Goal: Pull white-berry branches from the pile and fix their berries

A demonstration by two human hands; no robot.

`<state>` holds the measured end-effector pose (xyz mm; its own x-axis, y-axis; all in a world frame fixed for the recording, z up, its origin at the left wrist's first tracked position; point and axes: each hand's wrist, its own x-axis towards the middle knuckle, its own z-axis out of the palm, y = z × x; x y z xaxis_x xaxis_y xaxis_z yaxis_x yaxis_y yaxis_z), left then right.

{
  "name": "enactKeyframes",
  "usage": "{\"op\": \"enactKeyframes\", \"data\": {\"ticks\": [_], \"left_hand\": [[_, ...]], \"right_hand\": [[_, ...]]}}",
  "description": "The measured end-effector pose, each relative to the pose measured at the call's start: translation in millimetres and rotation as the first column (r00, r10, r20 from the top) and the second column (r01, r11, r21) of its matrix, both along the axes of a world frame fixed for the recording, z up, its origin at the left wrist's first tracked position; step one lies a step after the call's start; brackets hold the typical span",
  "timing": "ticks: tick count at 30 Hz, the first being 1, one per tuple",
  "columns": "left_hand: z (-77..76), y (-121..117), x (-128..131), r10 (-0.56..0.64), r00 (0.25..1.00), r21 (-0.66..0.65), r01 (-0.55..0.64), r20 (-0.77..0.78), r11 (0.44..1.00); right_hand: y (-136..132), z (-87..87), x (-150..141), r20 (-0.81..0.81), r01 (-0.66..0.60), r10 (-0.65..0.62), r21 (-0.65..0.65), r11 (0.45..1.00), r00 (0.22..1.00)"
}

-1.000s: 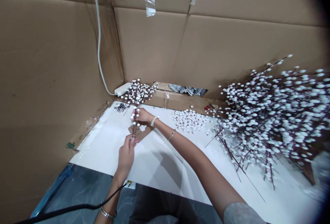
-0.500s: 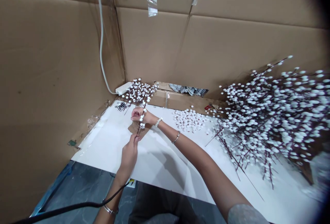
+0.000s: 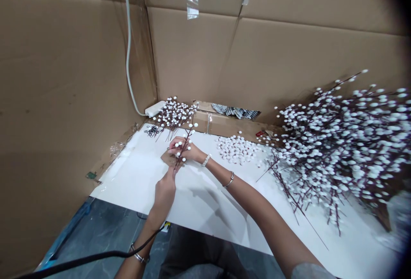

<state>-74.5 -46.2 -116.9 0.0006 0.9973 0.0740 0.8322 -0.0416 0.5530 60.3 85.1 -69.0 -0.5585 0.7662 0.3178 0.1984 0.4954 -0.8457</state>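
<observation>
My left hand (image 3: 165, 193) is closed around the lower stem of an artificial berry branch (image 3: 188, 135), which has white berries on a dark brown stem. The branch slants up and away to the right, in front of my right hand (image 3: 192, 152). That hand's fingers are pinched together beside the stem, and a small dark ring (image 3: 168, 148) seems to show at their tips. Below both hands a brown cardboard piece (image 3: 167, 157) lies on the white tabletop (image 3: 199, 204). My right fingers are partly hidden by the branch.
Black rings (image 3: 153, 131) lie at the back left, near a bunch of berry branches (image 3: 175, 112) and a white power strip (image 3: 155, 109). Loose white berries (image 3: 238, 149) are spread behind my right forearm. A large heap of branches (image 3: 340, 142) fills the right side. Cardboard walls (image 3: 272, 56) enclose the table.
The branch has tilted further to the right, with its tip swung away from the back bunch. My right hand has shifted slightly right and down; my left still grips the stem.
</observation>
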Motion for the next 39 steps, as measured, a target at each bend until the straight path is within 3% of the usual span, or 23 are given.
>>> {"op": "enactKeyframes", "data": {"ticks": [9,20,25,28,32,35,39], "left_hand": [[4.0,0.8,4.1,-0.015,0.997,0.018,0.017,-0.076,1.000],[10.1,-0.2,11.2,-0.041,0.984,0.022,0.045,-0.175,0.999],[9.1,-2.2,17.8,-0.023,0.980,0.032,0.030,-0.199,0.999],[3.8,-9.6,18.7,-0.064,0.985,0.066,0.075,-0.161,0.995],[2.4,-27.8,7.9,-0.184,0.982,0.206,0.173,0.035,0.963],[11.9,-35.9,-9.0,-0.154,0.974,0.294,0.100,0.166,0.951],[27.5,-24.6,-30.9,0.069,0.964,0.278,-0.142,0.256,0.950]], "right_hand": [[-9.1,6.8,3.6,-0.018,-0.013,0.012,-0.054,0.998,1.000],[-13.4,-6.2,17.8,0.008,-0.068,0.068,0.025,0.997,0.998],[-22.8,-12.0,25.2,-0.050,-0.028,0.031,0.061,0.998,0.998],[-27.7,-15.7,29.8,-0.075,-0.018,0.024,0.080,0.997,0.997],[-29.2,-22.0,35.5,-0.082,-0.015,0.023,0.098,0.995,0.996],[-29.7,-21.9,38.5,-0.086,-0.010,0.019,0.103,0.995,0.996],[-32.3,-10.9,39.8,-0.051,-0.052,0.059,0.115,0.992,0.997]]}}
